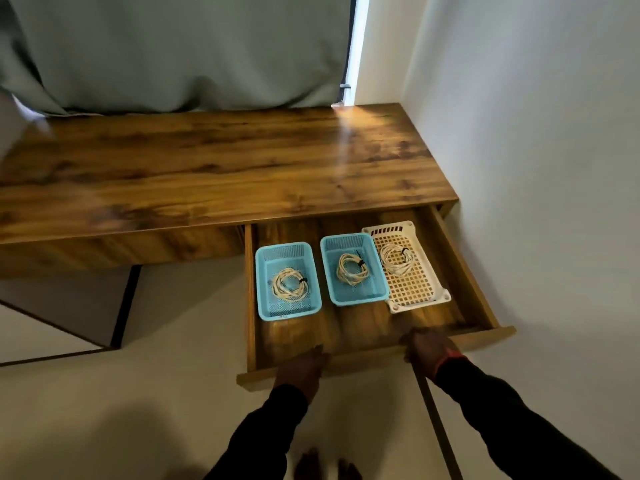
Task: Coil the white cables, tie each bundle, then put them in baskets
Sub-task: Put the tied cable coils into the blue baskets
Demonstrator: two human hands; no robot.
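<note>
Wood-grain laminate desk (214, 168), glossy, fills the middle of the frame; its wide shallow drawer (363, 327) stands pulled out at lower centre. Three baskets sit in a row at the back of the drawer. Left rectangular light-blue plastic mesh basket (265, 306) holds a round coil of white cable (289, 285) cinched with a dark tie. Middle light-blue mesh basket (330, 289), same shape, holds a second tied white coil (351, 269). Right white plastic lattice basket (415, 292), larger square holes, touches the middle one and holds a third tied white coil (397, 258).

Both hands at the drawer's front panel: left hand (301, 370) with fingers curled over the top edge, right hand (427, 348) gripping the same edge further right. Dark long sleeves; an orange-red band shows at the right wrist.

Grey-green curtain (173, 50) hangs behind the desk; plain white wall (536, 133) at right.
</note>
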